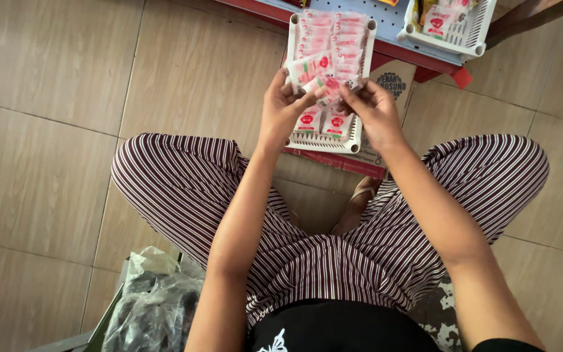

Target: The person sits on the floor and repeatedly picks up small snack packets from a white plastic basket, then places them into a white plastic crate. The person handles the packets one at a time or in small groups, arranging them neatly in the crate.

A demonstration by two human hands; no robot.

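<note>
A white plastic tray [293,39] lies on a cardboard box ahead of my knees, filled with two rows of small white and red sachets [333,32]. My left hand [281,107] and my right hand [376,111] meet over the tray's near half. Together they hold a small bunch of the same sachets [320,73], the left pinching one side, the right fingers on the other. Two more sachets [324,122] lie at the tray's near end below the hands.
A second white basket [474,32] with packets stands on a blue pegboard shelf with a red edge [392,19] at the top right. A clear plastic bag [154,303] sits by my left hip. I sit cross-legged in striped trousers on a tiled floor.
</note>
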